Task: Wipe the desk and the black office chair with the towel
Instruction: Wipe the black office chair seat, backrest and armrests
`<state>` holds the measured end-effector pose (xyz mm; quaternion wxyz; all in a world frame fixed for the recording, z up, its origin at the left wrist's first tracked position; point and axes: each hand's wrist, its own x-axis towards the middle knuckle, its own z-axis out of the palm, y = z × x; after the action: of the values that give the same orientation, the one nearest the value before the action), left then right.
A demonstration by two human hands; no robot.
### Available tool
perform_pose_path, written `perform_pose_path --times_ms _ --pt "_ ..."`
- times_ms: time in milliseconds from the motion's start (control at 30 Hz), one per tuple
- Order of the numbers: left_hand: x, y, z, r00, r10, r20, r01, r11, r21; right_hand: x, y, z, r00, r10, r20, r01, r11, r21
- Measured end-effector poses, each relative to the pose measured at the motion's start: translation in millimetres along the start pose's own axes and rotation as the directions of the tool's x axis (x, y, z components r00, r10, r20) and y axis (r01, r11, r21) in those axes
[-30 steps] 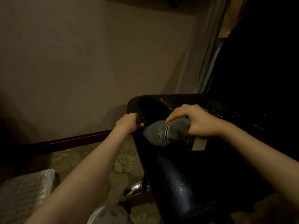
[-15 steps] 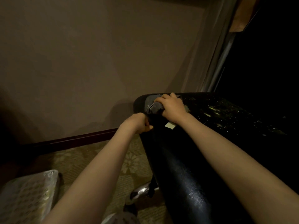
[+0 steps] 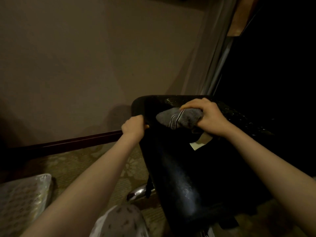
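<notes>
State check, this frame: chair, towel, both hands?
chair: black, glossy, pale specks along its far edge.
towel: grey, bunched, pressed on the chair near that edge.
left hand: grips the chair's side edge.
right hand: grips the towel.

Dim carpeted room, hotel or home bedroom: floral carpet (image 3: 71, 165) at 8 o'clock, dark wooden baseboard (image 3: 68, 142) at 9, plain beige wall (image 3: 85, 57) at 11, curtain (image 3: 213, 57) at 1, black office chair (image 3: 179, 168) at 5.

Open carpet (image 3: 77, 161) between chair (image 3: 179, 168) and wall (image 3: 85, 65)
</notes>
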<state>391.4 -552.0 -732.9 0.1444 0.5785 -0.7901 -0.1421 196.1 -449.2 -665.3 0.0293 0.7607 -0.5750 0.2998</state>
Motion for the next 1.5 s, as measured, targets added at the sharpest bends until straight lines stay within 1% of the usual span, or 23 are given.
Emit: perform_pose_path --times_ms 67,133,167,200,233,267,300,333,467,567,700,767,833,967,1000,1033,1100,1133,1167,1233,1333,1400,1500 --pt "-12.5 -3.2 0.7 0.993 0.034 -0.115 -0.044 0.996 -0.082 -20.7 -5.6 -14.1 1.000 -0.016 0.027 0.015 0.999 0.032" --pt "-19.6 -4.7 -4.9 0.986 0.082 -0.144 -0.108 0.978 -0.177 -37.6 -11.3 -26.4 0.994 -0.058 0.097 0.052 0.996 0.067" --pt "-22.6 -3.4 -8.5 0.988 0.108 -0.109 -0.129 0.969 -0.210 -43.9 -15.0 -30.8 0.981 -0.074 0.182 0.063 0.996 0.068" --pt "-24.8 -1.3 -11.4 0.990 0.133 -0.038 -0.138 0.967 -0.213 -47.9 -18.5 -32.0 0.949 -0.065 0.307 0.055 0.998 0.041" --pt "-26.7 1.6 -12.9 0.987 0.150 0.054 -0.138 0.972 -0.191 -50.5 -22.1 -30.9 0.897 -0.034 0.441 0.042 0.999 -0.009" --pt "-27.7 4.3 -13.3 0.979 0.153 0.137 -0.129 0.978 -0.166 -51.3 -25.3 -28.8 0.845 0.009 0.534 0.033 0.997 -0.070" --pt "-27.1 6.4 -13.6 0.971 0.142 0.193 -0.113 0.981 -0.155 -50.7 -27.3 -26.0 0.817 0.049 0.574 0.021 0.993 -0.114" --pt "-25.5 7.6 -13.9 0.966 0.131 0.223 -0.097 0.983 -0.155 -48.5 -28.4 -23.1 0.812 0.083 0.577 0.003 0.989 -0.146" --pt "-21.6 7.5 -14.8 0.961 0.130 0.243 -0.085 0.978 -0.189 -32.7 -24.4 -7.9 0.847 0.149 0.511 -0.017 0.967 -0.253" --pt "-18.4 3.5 -13.6 0.951 0.139 0.276 -0.066 0.964 -0.259 -6.3 -14.7 10.5 0.880 0.189 0.436 -0.080 0.964 -0.255" --pt "-9.7 -5.0 -12.5 0.920 0.203 0.334 -0.112 0.956 -0.272 41.2 2.5 38.8 0.885 0.246 0.396 -0.156 0.957 -0.246" --pt "-2.1 -9.6 -9.5 0.912 0.242 0.333 -0.153 0.950 -0.271 65.3 12.5 54.1 0.889 0.279 0.363 -0.196 0.949 -0.249" --pt "3.5 -13.0 -4.9 0.897 0.270 0.349 -0.153 0.933 -0.327 85.1 19.4 68.8 0.898 0.305 0.318 -0.221 0.936 -0.273" --pt "16.5 -16.3 -15.4 0.831 0.335 0.443 -0.169 0.912 -0.374 113.4 25.8 91.1 0.901 0.378 0.213 -0.298 0.896 -0.330" --pt "23.7 -18.1 -21.5 0.822 0.346 0.451 -0.185 0.913 -0.363 117.1 27.2 93.6 0.896 0.401 0.191 -0.324 0.884 -0.337" --pt "31.5 -19.5 -27.6 0.839 0.346 0.419 -0.213 0.918 -0.333 119.2 28.8 94.1 0.893 0.411 0.183 -0.339 0.883 -0.326" --pt "52.6 -24.8 -36.0 0.918 0.305 0.254 -0.248 0.940 -0.233 122.3 30.7 88.9 0.896 0.397 0.197 -0.347 0.906 -0.244" --pt "62.3 -26.7 -37.2 0.947 0.266 0.182 -0.228 0.952 -0.202 122.2 30.7 83.4 0.898 0.386 0.209 -0.350 0.918 -0.188" --pt "72.0 -27.9 -35.7 0.961 0.226 0.159 -0.196 0.963 -0.186 122.0 30.5 77.3 0.899 0.377 0.221 -0.353 0.925 -0.140" --pt "86.4 -23.8 -31.4 0.948 0.197 0.251 -0.166 0.976 -0.140 121.4 27.9 63.6 0.890 0.368 0.270 -0.362 0.929 -0.072" --pt "97.4 -14.4 -20.1 0.883 0.220 0.415 -0.249 0.968 0.017 117.8 23.9 53.0 0.855 0.321 0.407 -0.318 0.945 -0.077" --pt "97.2 -11.0 -19.8 0.880 0.249 0.406 -0.326 0.936 0.132 121.9 26.4 57.4 0.831 0.332 0.447 -0.319 0.942 -0.106" --pt "95.9 -12.9 -21.8 0.882 0.303 0.359 -0.380 0.910 0.164 142.1 35.6 75.7 0.865 0.335 0.372 -0.308 0.942 -0.131"
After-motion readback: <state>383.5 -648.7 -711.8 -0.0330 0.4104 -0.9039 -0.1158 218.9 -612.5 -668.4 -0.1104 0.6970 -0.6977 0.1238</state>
